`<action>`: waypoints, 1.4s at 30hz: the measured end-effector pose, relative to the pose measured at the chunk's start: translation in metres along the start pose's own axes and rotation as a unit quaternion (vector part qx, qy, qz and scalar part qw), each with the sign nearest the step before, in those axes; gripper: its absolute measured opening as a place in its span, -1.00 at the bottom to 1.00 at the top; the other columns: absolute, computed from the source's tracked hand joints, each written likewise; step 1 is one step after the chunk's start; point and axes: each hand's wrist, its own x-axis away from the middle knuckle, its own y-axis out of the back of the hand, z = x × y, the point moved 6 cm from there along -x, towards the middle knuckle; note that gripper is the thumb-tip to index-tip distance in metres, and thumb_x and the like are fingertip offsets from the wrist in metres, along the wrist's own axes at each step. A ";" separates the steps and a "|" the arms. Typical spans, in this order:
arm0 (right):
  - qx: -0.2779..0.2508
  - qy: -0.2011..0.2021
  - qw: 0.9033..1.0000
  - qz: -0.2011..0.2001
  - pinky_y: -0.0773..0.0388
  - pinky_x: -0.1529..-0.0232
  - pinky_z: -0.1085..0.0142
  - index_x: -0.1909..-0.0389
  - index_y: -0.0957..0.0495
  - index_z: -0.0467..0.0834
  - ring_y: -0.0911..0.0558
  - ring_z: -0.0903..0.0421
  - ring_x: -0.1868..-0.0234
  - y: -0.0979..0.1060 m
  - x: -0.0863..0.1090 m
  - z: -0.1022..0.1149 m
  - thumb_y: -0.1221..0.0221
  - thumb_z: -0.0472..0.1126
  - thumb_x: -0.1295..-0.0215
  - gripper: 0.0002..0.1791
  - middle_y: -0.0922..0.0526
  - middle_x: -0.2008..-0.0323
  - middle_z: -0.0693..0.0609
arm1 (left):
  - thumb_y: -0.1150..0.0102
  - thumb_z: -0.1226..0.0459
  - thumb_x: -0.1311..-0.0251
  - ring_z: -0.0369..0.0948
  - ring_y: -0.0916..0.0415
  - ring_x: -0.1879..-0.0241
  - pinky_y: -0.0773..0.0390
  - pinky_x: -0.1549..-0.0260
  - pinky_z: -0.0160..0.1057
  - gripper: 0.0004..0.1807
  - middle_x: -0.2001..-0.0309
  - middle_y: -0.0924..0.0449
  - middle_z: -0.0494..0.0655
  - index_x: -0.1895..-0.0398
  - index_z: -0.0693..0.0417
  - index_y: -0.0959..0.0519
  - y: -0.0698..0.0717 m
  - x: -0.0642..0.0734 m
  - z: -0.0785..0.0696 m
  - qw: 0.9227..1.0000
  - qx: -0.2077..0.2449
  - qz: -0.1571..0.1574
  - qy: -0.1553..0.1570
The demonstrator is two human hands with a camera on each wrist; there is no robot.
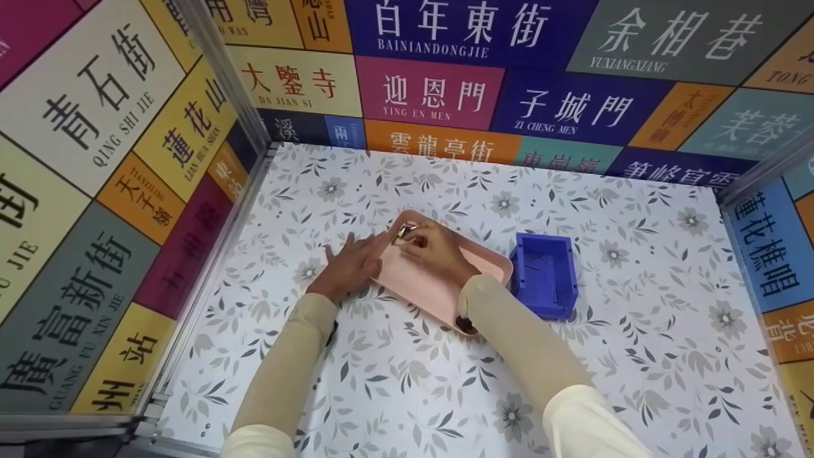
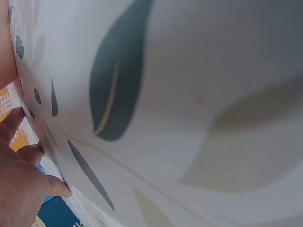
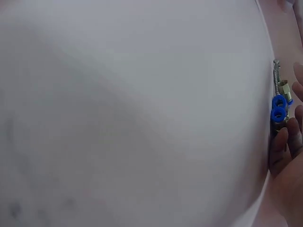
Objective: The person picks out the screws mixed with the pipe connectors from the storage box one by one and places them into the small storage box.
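A pink tray [image 1: 420, 283] lies slanted on the table. My right hand [image 1: 442, 249] reaches over it to the far left corner, where small metal parts lie. Its bent thumb and fingers pinch at a brass fitting [image 1: 399, 236], partly hidden by the fingertips. The right wrist view shows fittings with blue rings [image 3: 279, 109] and a screw [image 3: 277, 71] by the fingertips. My left hand [image 1: 353, 264], fingers spread, rests at the tray's left edge. In the left wrist view, its fingers [image 2: 28, 153] touch the floral tabletop; the thumb is out of sight there.
A blue bin [image 1: 545, 280] holding a few thin screws stands right of the tray, close to its edge. The table has a floral cover [image 1: 636, 318]. Panels of street-name signs [image 1: 439, 95] wall the back and both sides.
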 end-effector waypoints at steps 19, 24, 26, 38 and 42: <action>0.049 0.023 0.999 -0.003 -0.54 -0.14 0.17 0.29 -0.82 -0.14 -0.60 0.01 0.03 -0.003 0.003 -0.001 -0.48 -0.18 -0.17 -0.87 -0.61 0.16 -0.09 | 0.36 -0.23 -0.53 0.13 0.37 -0.66 0.47 -0.39 0.55 -0.36 -0.65 0.00 -0.27 -0.61 -0.70 0.16 0.000 0.002 -0.002 1.000 0.000 0.001 -0.007; 0.052 0.026 0.998 -0.005 -0.55 -0.08 0.19 0.30 -0.82 -0.15 -0.59 0.02 0.07 -0.002 0.003 0.000 -0.46 -0.19 -0.19 -0.88 -0.60 0.19 -0.09 | 0.38 -0.23 -0.52 0.12 0.37 -0.66 0.46 -0.39 0.55 -0.37 -0.65 0.01 -0.28 -0.59 -0.75 0.19 0.001 0.001 -0.001 1.000 -0.008 0.004 -0.005; 0.051 0.023 0.998 0.000 -0.55 -0.07 0.19 0.29 -0.82 -0.16 -0.58 0.02 0.08 -0.002 0.003 0.000 -0.45 -0.19 -0.21 -0.88 -0.59 0.19 -0.09 | 0.38 -0.23 -0.52 0.12 0.38 -0.66 0.46 -0.39 0.55 -0.37 -0.65 0.01 -0.28 -0.59 -0.76 0.20 0.000 0.001 -0.001 1.000 -0.011 0.005 -0.004; 0.023 -0.016 1.000 0.002 -0.50 0.02 0.29 0.32 -0.77 -0.10 -0.52 0.12 0.09 0.001 0.004 0.002 -0.39 -0.16 -0.29 -0.91 -0.52 0.18 0.02 | 0.31 -0.25 -0.51 0.16 0.39 -0.65 0.49 -0.36 0.58 -0.34 -0.64 -0.02 -0.22 -0.62 -0.65 0.11 0.002 0.003 -0.001 1.000 0.017 -0.004 -0.015; 0.009 -0.014 1.000 -0.001 -0.51 0.06 0.30 0.29 -0.73 -0.16 -0.52 0.12 0.11 0.002 0.004 0.005 -0.33 -0.20 -0.35 -0.90 -0.51 0.15 -0.01 | 0.32 -0.25 -0.51 0.16 0.39 -0.65 0.50 -0.36 0.57 -0.35 -0.65 -0.02 -0.23 -0.62 -0.65 0.11 0.002 0.002 -0.001 1.000 0.018 -0.001 -0.011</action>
